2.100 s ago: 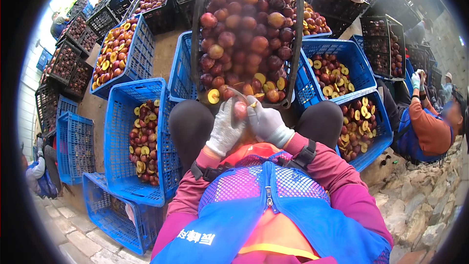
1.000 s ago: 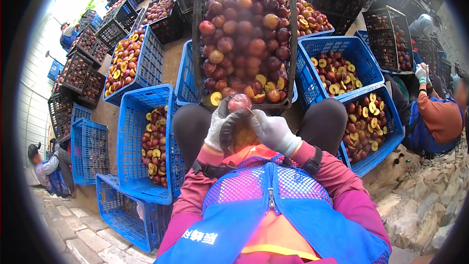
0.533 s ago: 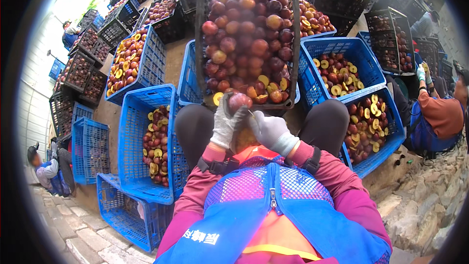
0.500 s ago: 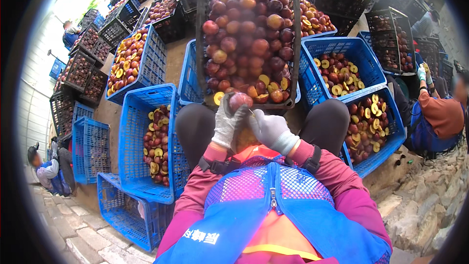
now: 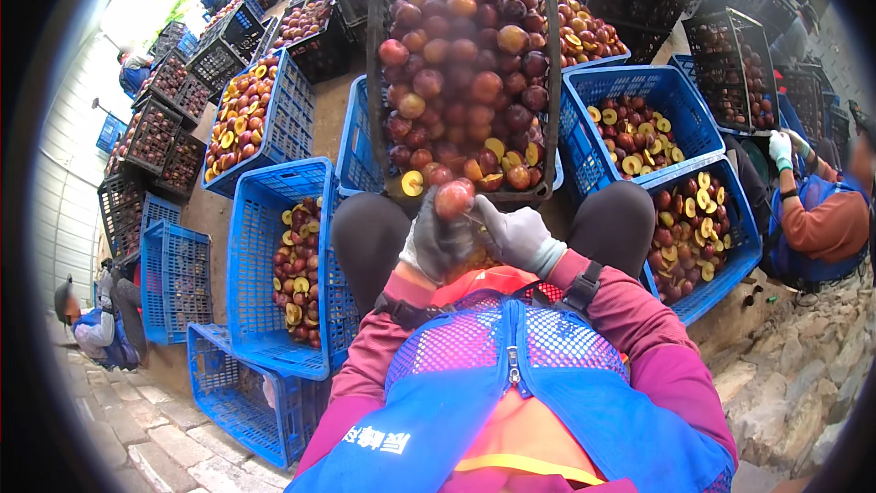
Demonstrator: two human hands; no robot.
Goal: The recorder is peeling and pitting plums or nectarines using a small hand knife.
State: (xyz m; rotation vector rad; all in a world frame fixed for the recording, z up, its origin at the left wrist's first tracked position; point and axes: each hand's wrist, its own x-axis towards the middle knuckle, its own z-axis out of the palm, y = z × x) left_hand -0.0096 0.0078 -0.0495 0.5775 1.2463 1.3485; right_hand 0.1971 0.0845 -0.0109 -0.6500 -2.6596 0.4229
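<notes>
My left hand (image 5: 436, 242), in a grey-white glove, is closed round a whole red plum (image 5: 453, 199), held up above my lap at the near rim of a black crate (image 5: 376, 82). My right hand (image 5: 518, 236), gloved too, is closed beside the plum, its fingertips close to the fruit. It grips a small knife, mostly hidden by the glove; only a thin bit shows between the hands. The crate is heaped with dark red plums, and several cut, yellow-fleshed pieces lie at its near end. It rests on a blue crate (image 5: 354, 141).
Blue crates with cut plums stand at my left (image 5: 239, 283) and right (image 5: 703, 306). An empty-looking blue crate (image 5: 228, 402) lies lower left. Stacked black crates (image 5: 630, 0) fill the back. A person in an orange-brown top (image 5: 826, 219) works at right; others sit at left.
My left hand has turned and the plum has shifted slightly right and down. My right hand has moved a little right. At right, the co-worker's hands have lowered somewhat.
</notes>
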